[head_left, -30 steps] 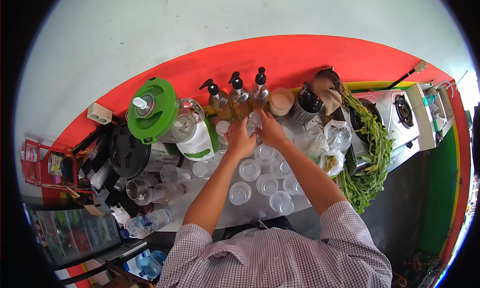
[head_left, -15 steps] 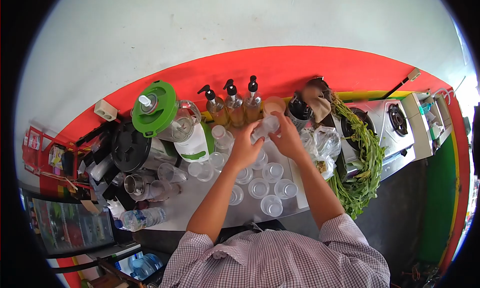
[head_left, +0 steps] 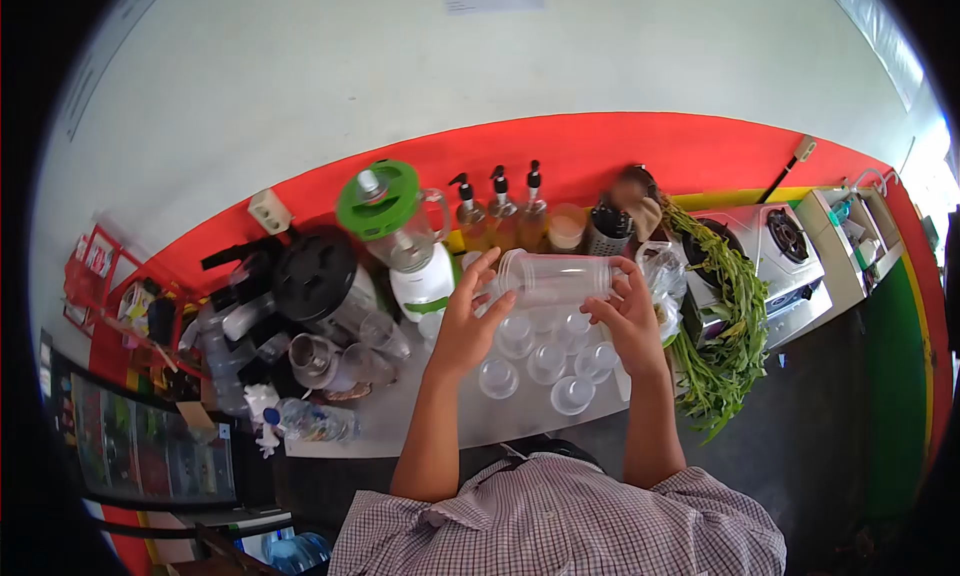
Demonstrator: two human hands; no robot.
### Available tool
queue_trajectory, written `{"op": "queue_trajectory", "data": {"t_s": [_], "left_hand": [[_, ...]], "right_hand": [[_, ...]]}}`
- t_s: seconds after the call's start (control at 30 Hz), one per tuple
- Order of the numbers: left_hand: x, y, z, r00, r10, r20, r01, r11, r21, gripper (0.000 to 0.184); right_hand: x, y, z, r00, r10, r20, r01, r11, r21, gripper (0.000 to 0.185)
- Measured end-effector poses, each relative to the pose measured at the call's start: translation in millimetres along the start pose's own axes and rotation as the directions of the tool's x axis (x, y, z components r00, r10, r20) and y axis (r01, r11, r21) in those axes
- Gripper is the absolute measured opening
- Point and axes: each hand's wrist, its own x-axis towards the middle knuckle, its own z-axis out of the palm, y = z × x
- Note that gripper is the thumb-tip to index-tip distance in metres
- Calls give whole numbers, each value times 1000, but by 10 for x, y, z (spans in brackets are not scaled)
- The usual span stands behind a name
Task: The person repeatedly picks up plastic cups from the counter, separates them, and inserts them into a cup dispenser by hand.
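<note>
A stack of clear plastic cups [head_left: 558, 280] lies sideways in the air above the table. My left hand [head_left: 468, 314] grips its left end, thumb below and fingers above. At the other end, my right hand [head_left: 632, 316] has its fingers curled round the stack. Below and beyond it, several clear plastic cups [head_left: 572, 395] stand on the table, some partly covered by the stack and my hands. Three pump bottles [head_left: 502, 218] with black tops stand behind the stack, beside a cup of pale orange contents [head_left: 567, 230].
To the left are a green-lidded blender [head_left: 385, 211], a black-lidded container [head_left: 318, 276], a metal cup [head_left: 313, 360] and a water bottle [head_left: 318, 421]. On the right, leafy greens [head_left: 722, 366] hang by a gas stove [head_left: 775, 266]. The grey table [head_left: 460, 416] ends near my waist.
The cups in my hands have come closer to me and now lie level, with my hands farther apart at the two ends. The camera view has shifted, too.
</note>
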Motion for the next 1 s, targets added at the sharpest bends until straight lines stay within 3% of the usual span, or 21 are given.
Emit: {"op": "queue_trajectory", "data": {"t_s": [0.17, 0.27, 0.43, 0.5, 0.7, 1.0], "left_hand": [[-982, 126, -624, 999, 40, -28, -44, 991, -128, 81], [-1672, 245, -923, 995, 1, -95, -30, 952, -303, 89], [-2633, 277, -1341, 977, -21, -210, -39, 959, -279, 101], [-2946, 262, -1439, 973, -9, -232, -53, 965, -257, 104], [-3540, 367, -1657, 950, 53, -308, -94, 988, -119, 102], [-3672, 372, -2092, 907, 144, -396, -164, 986, -15, 101]], "right_hand": [[-456, 63, 609, 976, 68, 206, -116, 966, 232, 57], [-805, 137, 1065, 941, 141, 309, -219, 947, 235, 56], [-1358, 332, 1570, 856, 238, 459, -365, 907, 210, 61], [-1551, 334, 1740, 834, 192, 517, -303, 943, 139, 70], [-1876, 284, 2202, 786, 159, 597, -191, 982, -10, 67], [-1713, 416, 2699, 748, 103, 655, -136, 991, -1, 64]]}}
